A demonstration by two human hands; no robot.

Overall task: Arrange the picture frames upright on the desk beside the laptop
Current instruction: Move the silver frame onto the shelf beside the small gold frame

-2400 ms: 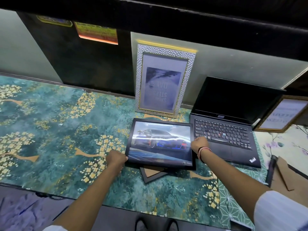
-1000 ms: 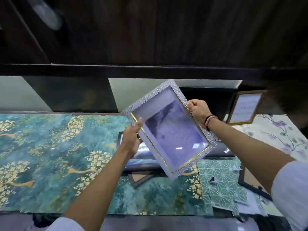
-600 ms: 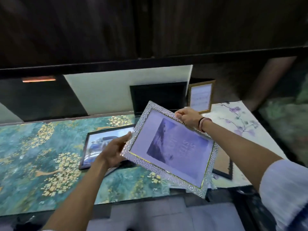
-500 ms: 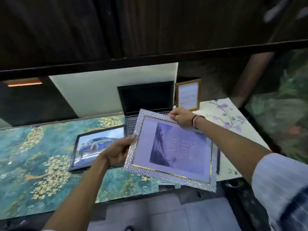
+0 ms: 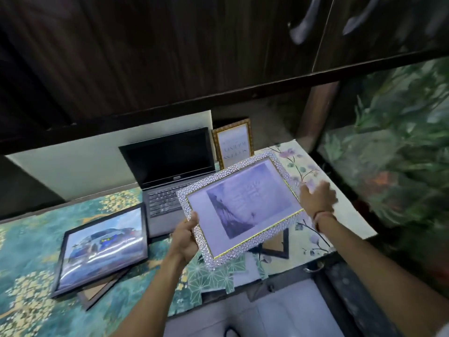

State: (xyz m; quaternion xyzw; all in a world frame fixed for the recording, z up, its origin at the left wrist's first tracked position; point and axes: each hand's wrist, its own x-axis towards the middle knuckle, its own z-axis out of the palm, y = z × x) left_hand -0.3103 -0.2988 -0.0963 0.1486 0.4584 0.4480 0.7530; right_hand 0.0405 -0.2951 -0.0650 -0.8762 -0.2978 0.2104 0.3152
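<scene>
silver frame [image 5: 239,209] face-up, long axis slanting up-right | left hand [image 5: 185,235] grips (right hand [image 5: 315,198] blurred, perhaps loose)

Both forearms reach fwd from 6 o'clock. Left hand [image 5: 185,235] sits approx. centre, fingers curled shut w/ thumb on top — pinching an edge. Right hand [image 5: 315,199] at 3 o'clock of it, blurred, fingers spread loose — a band round the wrist.

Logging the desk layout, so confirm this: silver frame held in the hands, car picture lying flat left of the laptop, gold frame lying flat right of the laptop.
One error: the gold frame stands upright, not flat, right of the laptop. The head view shows it. The silver frame and car picture are as stated.
</scene>
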